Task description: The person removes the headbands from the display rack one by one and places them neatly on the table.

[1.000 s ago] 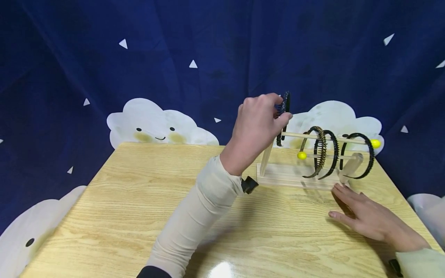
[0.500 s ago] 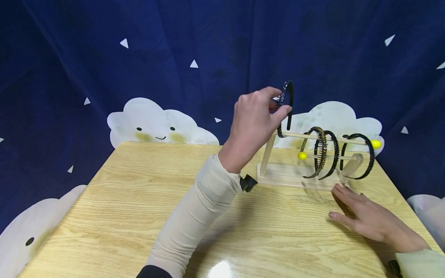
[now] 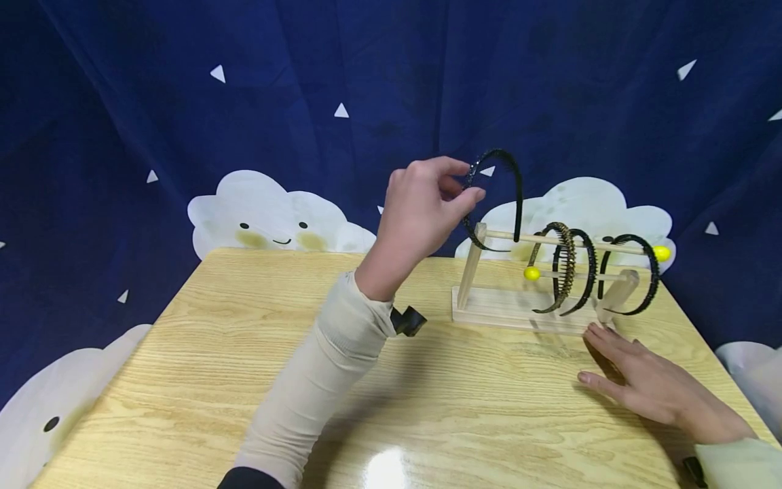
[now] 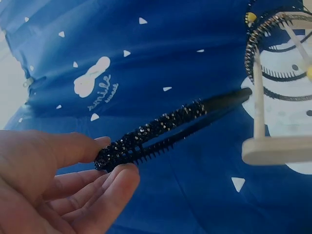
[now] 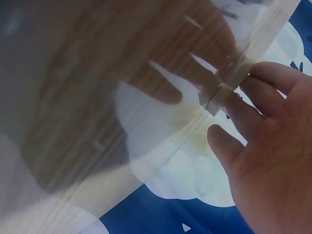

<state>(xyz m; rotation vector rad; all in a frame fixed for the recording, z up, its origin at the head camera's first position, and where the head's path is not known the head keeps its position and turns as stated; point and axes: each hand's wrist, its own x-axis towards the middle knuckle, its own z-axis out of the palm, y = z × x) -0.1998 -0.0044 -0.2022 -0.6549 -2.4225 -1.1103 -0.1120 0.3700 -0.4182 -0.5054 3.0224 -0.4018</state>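
Between thumb and fingers, my left hand [image 3: 421, 204] pinches a black headband [image 3: 520, 197] with a glittering stone-covered top. In the left wrist view the headband [image 4: 163, 126] shows sparkles and small inner teeth. It hangs above the left end of a wooden headband stand [image 3: 507, 311], overlapping the post and upper rod in the head view. My right hand [image 3: 660, 387] lies with extended fingers at the base's right front corner, fingertips touching it. On the stand hang a gold-brown toothed headband [image 3: 571, 265], a black headband [image 3: 591, 272] and another black headband [image 3: 655, 272] at the right.
Yellow knobs cap the rod ends, one at the upper right [image 3: 662, 253] and a lower knob [image 3: 531, 273] in front. The stand is near the back right of a light wooden table [image 3: 244, 353]. Behind the table hangs a dark blue curtain [image 3: 397, 81] with white clouds.
My left hand has lifted the glittering headband from the upper rod's left end, then moved left, and the headband has turned to show its arch. The right hand has stayed in place.
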